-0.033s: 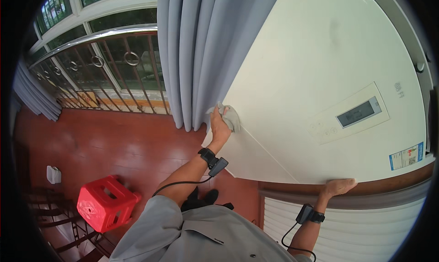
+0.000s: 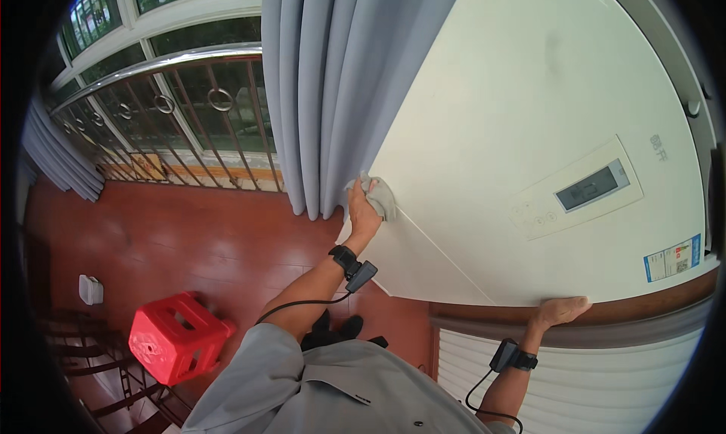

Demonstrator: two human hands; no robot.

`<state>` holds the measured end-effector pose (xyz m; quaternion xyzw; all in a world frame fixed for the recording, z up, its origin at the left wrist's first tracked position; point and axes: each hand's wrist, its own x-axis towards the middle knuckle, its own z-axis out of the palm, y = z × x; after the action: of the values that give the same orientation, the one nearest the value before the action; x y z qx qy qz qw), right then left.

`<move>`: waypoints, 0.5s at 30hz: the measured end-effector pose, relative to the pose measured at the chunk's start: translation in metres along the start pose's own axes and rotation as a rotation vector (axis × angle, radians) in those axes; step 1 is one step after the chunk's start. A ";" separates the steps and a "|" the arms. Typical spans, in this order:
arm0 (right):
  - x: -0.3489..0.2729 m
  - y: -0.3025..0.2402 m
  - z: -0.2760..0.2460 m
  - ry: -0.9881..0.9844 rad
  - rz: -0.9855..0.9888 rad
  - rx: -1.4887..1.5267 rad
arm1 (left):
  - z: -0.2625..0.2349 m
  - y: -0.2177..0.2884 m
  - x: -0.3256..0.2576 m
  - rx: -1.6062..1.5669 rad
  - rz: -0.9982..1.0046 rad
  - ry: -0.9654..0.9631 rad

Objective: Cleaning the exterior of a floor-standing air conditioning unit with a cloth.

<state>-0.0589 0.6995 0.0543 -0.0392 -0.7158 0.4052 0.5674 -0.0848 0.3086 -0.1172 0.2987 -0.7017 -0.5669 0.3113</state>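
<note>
A grey cloth [image 2: 380, 197] is bunched in my left hand [image 2: 365, 216], which presses it to the left part of a tall white appliance [image 2: 484, 161] that looks like a refrigerator. The cloth lies at the upper end of a thin seam running across the front. My right hand [image 2: 561, 311] rests against the appliance's near right edge, fingers stretched along it and holding no loose thing. A dark display panel [image 2: 592, 186] and a blue-and-white label [image 2: 672, 258] sit on the right of the front. Black wrist devices with cables are strapped to both wrists.
Blue-grey curtains [image 2: 321, 93] hang right beside the appliance. A metal railing [image 2: 170, 105] runs along the windows at the left. On the red-brown floor [image 2: 181, 222] stand a red plastic stool [image 2: 178, 339] and a small white container [image 2: 91, 289]. Dark chair frames are at lower left.
</note>
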 end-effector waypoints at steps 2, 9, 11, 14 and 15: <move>-0.002 -0.005 0.003 0.001 0.025 0.066 | 0.015 -0.039 0.009 -0.012 0.050 0.084; -0.005 0.010 -0.001 -0.066 0.015 0.094 | 0.017 -0.105 0.010 -0.289 -0.308 0.055; -0.006 0.000 0.002 -0.051 -0.001 0.056 | 0.022 -0.107 0.009 -0.283 -0.333 0.034; -0.005 0.001 -0.004 -0.038 0.026 0.035 | 0.014 -0.052 0.000 -0.432 -0.401 -0.063; -0.006 0.001 -0.003 -0.036 0.029 0.052 | 0.008 -0.041 0.004 -0.454 -0.387 -0.077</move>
<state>-0.0548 0.6987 0.0493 -0.0275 -0.7146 0.4325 0.5491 -0.0909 0.3036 -0.1588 0.3278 -0.4982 -0.7691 0.2297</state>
